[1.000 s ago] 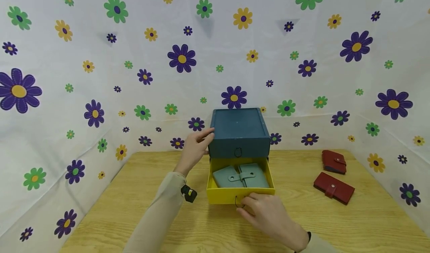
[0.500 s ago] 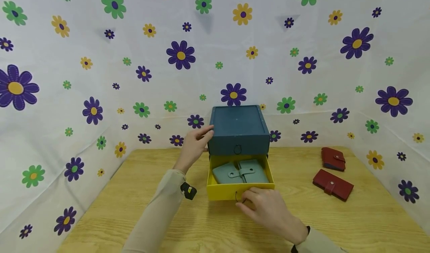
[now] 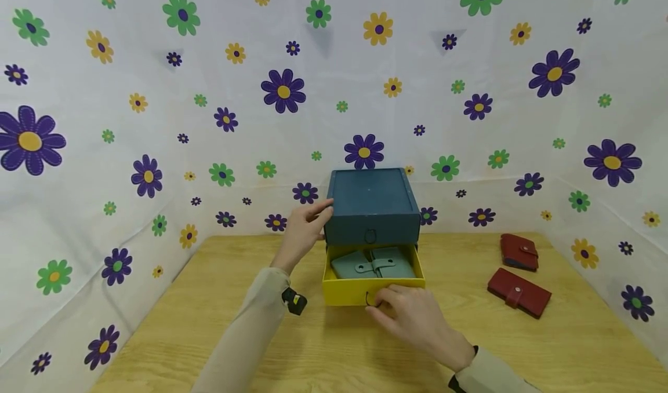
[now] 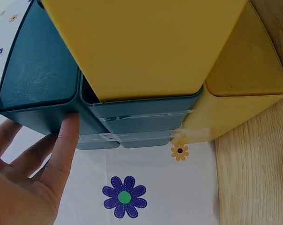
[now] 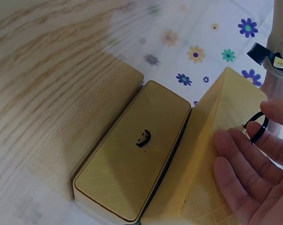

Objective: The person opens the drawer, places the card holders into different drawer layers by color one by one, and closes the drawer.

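A drawer box with a blue top (image 3: 370, 191) stands at the back of the table. Below its blue upper drawer, a yellow drawer (image 3: 341, 293) is pulled partly out. Two pale green snap wallets (image 3: 399, 267) lie in it side by side, straps overlapping. My left hand (image 3: 302, 230) rests its fingers against the blue box's left side; the left wrist view shows these fingers (image 4: 64, 145) touching it. My right hand (image 3: 412, 317) is at the yellow drawer's front, thumb and index finger at the black ring pull (image 5: 266, 124), other fingertips against the panel.
Two dark red snap wallets lie at the table's right, one small (image 3: 519, 251) and one long (image 3: 522, 295). In the right wrist view another yellow drawer front (image 5: 127, 164), with its own black pull, sits below. A flower-print cloth (image 3: 235, 149) surrounds the table.
The yellow drawer has slid somewhat further into the box, its wallets with it, and my right hand has moved along with its front. My left hand stays on the box's side.
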`<state>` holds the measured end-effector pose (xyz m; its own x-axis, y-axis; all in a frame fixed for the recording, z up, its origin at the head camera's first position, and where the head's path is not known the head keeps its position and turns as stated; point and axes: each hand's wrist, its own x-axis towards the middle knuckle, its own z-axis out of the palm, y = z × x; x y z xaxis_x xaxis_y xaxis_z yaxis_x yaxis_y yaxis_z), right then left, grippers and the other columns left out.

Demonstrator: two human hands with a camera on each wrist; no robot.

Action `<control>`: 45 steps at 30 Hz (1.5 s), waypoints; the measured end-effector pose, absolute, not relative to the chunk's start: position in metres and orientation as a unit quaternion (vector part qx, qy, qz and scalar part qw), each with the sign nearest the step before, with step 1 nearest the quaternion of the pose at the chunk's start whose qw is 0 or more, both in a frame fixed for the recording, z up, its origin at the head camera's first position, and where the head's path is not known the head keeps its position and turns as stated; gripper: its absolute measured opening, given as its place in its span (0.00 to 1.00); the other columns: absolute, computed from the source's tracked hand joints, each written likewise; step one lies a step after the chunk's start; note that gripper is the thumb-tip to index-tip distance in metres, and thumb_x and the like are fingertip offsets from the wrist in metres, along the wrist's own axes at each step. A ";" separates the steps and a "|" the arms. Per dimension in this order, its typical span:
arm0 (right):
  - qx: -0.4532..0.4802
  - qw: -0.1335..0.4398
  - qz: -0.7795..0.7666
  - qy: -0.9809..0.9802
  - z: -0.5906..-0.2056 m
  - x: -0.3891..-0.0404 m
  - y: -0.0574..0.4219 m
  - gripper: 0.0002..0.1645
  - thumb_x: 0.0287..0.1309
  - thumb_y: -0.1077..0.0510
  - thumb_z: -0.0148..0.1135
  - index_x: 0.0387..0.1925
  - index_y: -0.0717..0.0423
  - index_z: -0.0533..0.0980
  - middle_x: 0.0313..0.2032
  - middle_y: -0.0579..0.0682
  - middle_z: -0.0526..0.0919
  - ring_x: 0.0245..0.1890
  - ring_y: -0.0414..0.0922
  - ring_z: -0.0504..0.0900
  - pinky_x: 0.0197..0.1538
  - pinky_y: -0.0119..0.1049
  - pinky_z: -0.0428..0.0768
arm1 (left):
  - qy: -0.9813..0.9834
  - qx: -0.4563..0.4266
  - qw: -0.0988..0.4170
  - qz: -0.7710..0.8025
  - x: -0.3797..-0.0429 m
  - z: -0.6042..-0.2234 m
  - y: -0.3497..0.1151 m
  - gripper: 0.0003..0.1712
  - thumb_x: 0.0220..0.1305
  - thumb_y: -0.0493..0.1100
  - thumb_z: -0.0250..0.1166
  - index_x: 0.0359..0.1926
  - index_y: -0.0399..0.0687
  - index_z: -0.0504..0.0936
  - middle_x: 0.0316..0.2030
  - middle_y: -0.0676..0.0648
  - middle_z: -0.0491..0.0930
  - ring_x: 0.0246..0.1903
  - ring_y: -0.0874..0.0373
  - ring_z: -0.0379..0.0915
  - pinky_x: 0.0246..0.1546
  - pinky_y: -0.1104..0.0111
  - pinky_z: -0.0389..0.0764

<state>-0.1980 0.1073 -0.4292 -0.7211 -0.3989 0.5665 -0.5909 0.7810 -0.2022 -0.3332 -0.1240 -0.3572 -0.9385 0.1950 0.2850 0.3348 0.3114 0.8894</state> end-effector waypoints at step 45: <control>0.231 0.228 0.227 -0.918 -0.430 -0.247 0.109 0.07 0.57 0.47 0.69 0.30 0.43 0.83 0.27 0.36 0.84 0.25 0.30 0.76 0.30 0.23 0.76 | -0.804 -0.177 0.077 -0.562 -0.332 -0.360 -0.125 0.23 0.70 0.59 0.57 0.63 0.67 0.76 0.61 0.54 0.76 0.54 0.55 0.76 0.41 0.63 0.86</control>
